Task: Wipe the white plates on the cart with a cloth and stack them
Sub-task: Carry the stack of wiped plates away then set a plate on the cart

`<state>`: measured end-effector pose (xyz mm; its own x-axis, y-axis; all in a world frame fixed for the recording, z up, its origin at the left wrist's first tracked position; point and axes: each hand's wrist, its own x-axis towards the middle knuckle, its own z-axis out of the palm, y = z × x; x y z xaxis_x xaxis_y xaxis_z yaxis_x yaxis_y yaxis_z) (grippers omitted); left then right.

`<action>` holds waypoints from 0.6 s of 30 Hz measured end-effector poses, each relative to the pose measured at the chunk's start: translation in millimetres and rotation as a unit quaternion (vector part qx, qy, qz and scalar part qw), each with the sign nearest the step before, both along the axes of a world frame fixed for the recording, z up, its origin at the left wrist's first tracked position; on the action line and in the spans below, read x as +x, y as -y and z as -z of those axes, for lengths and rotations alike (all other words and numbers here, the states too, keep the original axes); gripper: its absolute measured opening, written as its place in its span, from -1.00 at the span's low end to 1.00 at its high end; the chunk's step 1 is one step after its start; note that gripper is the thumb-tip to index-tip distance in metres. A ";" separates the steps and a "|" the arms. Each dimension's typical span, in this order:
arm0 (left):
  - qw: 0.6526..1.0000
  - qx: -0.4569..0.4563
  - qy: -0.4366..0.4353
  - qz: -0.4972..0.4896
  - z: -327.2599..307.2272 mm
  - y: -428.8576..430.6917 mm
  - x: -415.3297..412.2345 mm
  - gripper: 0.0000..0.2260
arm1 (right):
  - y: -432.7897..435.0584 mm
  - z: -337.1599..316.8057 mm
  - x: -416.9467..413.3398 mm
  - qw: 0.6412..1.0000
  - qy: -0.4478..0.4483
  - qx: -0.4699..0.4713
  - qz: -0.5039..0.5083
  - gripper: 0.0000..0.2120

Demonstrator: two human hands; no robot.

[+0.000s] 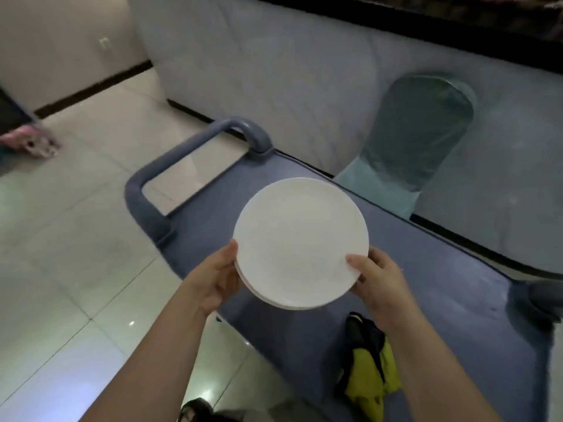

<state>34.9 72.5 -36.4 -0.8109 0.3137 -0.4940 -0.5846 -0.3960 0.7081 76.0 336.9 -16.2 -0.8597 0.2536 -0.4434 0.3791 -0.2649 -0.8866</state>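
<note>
Pale tiled floor (61, 239) at left; blue-grey cart (457, 315) runs to the right, handle (182, 153) at its far-left end. Left hand (216, 278) grips the stack of white plates (300, 239) at its left rim, thumb on top. Stack sits over the cart's handle end; contact with the deck unclear. Right hand (377, 278) grips the right rim likewise. Yellow-green and dark cloth (371, 376) lies at the cart's near edge. Teal-covered chair (417, 132) stands beyond the far edge.

Smooth white plates (300, 239) and a matt blue cart (441, 300).
The plates look satin-smooth, whether ceramic or plastic I cannot tell; the cart is dull moulded plastic, the cloth (371, 379) soft crumpled fabric, the floor tiles (76, 239) glossy and reflective.
</note>
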 end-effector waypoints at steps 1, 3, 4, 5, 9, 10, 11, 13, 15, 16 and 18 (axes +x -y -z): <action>0.999 0.002 0.005 -0.034 -2.8 36.8 5.2 -0.46 | 34.3 -4.1 -9.1 1.000 -0.003 -0.003 -0.029 -0.82; 0.996 -0.009 0.010 -0.088 -10.1 113.9 17.0 -0.36 | 109.7 -11.4 -25.2 0.996 -0.007 -0.010 -0.090 -0.85; 0.993 -0.013 0.016 -0.118 -13.7 153.3 25.0 -0.26 | 149.3 -14.2 -31.9 0.993 -0.009 -0.014 -0.117 -0.88; 0.987 -0.014 0.021 -0.156 -17.6 193.8 34.2 -0.22 | 190.6 -15.8 -38.5 0.989 -0.008 -0.019 -0.144 -0.91; 0.959 -0.020 0.020 -0.283 -30.9 342.3 73.6 -0.59 | 358.5 -15.3 -60.1 0.969 0.011 -0.030 -0.246 -0.81; 0.951 -0.018 0.013 -0.307 -34.2 374.9 83.9 -0.67 | 398.8 -15.0 -62.8 0.963 0.016 -0.036 -0.267 -0.79; 0.943 -0.017 0.010 -0.333 -35.2 407.7 93.9 -0.74 | 438.5 -15.0 -64.8 0.956 0.019 -0.040 -0.291 -0.79; 0.926 -0.002 0.019 -0.378 -36.1 470.1 112.7 -0.81 | 514.1 -17.3 -66.9 0.939 0.021 -0.040 -0.341 -0.84; 0.906 0.019 0.027 -0.421 -34.2 526.6 131.2 -0.83 | 586.4 -20.2 -68.7 0.921 0.016 -0.035 -0.387 -0.87; 0.896 0.024 0.027 -0.442 -34.1 552.7 139.8 -0.85 | 622.0 -21.5 -70.2 0.911 0.015 -0.033 -0.411 -0.86; 0.873 0.022 0.019 -0.486 -33.6 603.2 155.2 -0.90 | 692.7 -22.7 -73.3 0.889 0.009 -0.033 -0.457 -0.85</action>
